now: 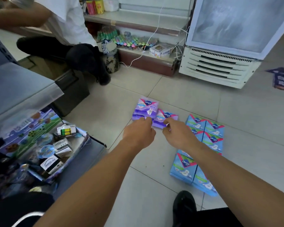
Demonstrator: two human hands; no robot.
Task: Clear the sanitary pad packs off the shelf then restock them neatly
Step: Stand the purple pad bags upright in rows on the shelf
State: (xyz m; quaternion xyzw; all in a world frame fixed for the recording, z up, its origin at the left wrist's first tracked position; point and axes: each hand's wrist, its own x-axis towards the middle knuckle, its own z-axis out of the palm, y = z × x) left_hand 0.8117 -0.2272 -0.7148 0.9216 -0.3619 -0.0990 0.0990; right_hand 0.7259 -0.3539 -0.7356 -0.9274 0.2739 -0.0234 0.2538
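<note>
Down on the tiled floor (154,89) at mid-frame, both arms reach forward to the purple packs. Left hand (139,133) has its fingers curled onto the near edge of the left purple pack (146,108), pinching it; right hand (177,135) does the same at the near corner of the right purple pack (166,117), thumb and fingers closed on the wrapper. The two purple packs lie flat, side by side and touching, the left one a little farther up the frame. Just right of them, blue packs (208,133) sit in a double row running toward the lower right, edge to edge, the nearest ones partly hidden behind the right forearm. A black shoe (184,203) shows at the bottom, just below that blue row. Lower left, a shelf tray (75,154) holds small boxes and oddments, with a grey shelf (15,89) above it. Upper left, another person (64,22) in a white top and dark trousers crouches near a low shelf (138,53) of colourful goods. Upper right stands a white fridge (220,63) with a frosted glass door and a vent grille below.
</note>
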